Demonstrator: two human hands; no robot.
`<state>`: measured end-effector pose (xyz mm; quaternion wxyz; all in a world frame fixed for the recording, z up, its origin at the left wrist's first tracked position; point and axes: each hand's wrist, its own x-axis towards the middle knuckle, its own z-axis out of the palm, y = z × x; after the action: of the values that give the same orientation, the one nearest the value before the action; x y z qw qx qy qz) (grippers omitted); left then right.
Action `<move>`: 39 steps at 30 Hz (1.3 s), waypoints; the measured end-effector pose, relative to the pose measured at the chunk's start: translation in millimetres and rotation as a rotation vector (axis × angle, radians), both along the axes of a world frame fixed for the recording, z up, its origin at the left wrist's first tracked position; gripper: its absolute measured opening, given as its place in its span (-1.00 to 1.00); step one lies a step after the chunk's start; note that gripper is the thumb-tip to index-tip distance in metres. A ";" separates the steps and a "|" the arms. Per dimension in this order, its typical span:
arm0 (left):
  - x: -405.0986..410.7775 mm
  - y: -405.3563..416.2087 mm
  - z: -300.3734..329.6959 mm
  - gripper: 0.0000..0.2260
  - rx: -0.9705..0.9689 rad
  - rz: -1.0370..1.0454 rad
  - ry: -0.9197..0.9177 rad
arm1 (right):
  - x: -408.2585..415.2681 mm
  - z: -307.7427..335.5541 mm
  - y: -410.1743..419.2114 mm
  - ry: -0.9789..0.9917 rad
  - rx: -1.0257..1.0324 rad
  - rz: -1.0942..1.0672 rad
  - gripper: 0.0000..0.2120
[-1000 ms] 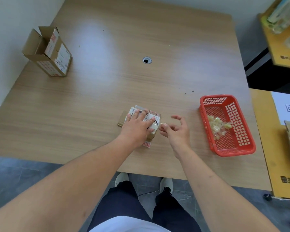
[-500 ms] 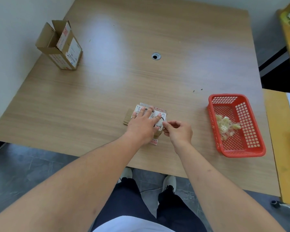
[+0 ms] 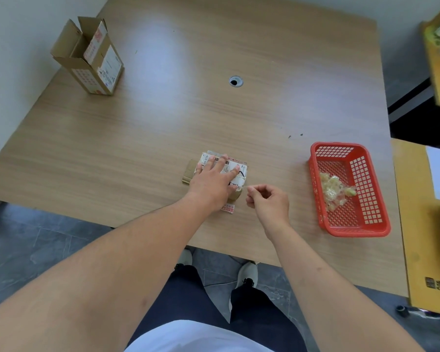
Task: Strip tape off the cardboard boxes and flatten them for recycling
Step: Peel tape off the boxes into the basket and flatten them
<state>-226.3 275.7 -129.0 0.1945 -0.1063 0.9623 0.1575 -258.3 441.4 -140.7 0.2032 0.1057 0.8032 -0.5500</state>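
A small flattened cardboard box point(image 3: 235, 165) with white labels lies near the table's front edge. My left hand point(image 3: 211, 182) presses flat on it, fingers spread. Just right of the box, my right hand point(image 3: 271, 203) pinches a thin clear strip of tape point(image 3: 246, 187) that still runs to the box's right edge. A second cardboard box point(image 3: 92, 59) stands upright with its flaps open at the far left corner of the table.
A red plastic basket point(image 3: 366, 174) holding crumpled tape scraps sits to the right on the wooden table point(image 3: 163, 118). A cable hole point(image 3: 236, 81) is in the table's middle. Yellow furniture with papers stands at the right. A wall runs along the left.
My right hand closed its fingers on the tape at the box's right edge and has pulled away to the right. My left hand has stayed pressed on the box.
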 end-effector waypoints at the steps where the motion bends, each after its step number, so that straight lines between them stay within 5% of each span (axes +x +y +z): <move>1: -0.3 0.7 0.9 -0.49 0.002 0.002 -0.003 | -2.6 0.9 0.7 -0.020 -0.013 -0.046 -0.91; 8: -1.2 1.9 3.4 -0.49 0.005 0.013 -0.025 | -19.7 2.1 -5.5 -0.111 -0.187 -0.167 -0.78; 15: -1.0 1.9 1.4 -0.49 0.001 0.013 -0.013 | -13.3 -4.3 -7.5 -0.036 -0.084 -0.004 -0.95; 21: 0.1 3.0 -1.5 -0.49 -0.014 0.013 -0.008 | -9.9 -2.2 -9.8 -0.019 0.004 -0.018 -0.88; 31: -3.0 -0.9 -4.4 -0.50 0.023 0.018 0.008 | -0.4 5.2 -2.1 0.178 0.297 0.373 -0.72; 39: -3.5 0.6 -1.5 -0.49 0.020 0.023 -0.004 | 3.8 -0.3 8.8 -0.027 0.014 0.056 -0.90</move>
<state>-229.8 276.2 -130.5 0.1956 -0.1159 0.9590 0.1694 -254.4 450.2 -141.0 0.2285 0.0920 0.8067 -0.5371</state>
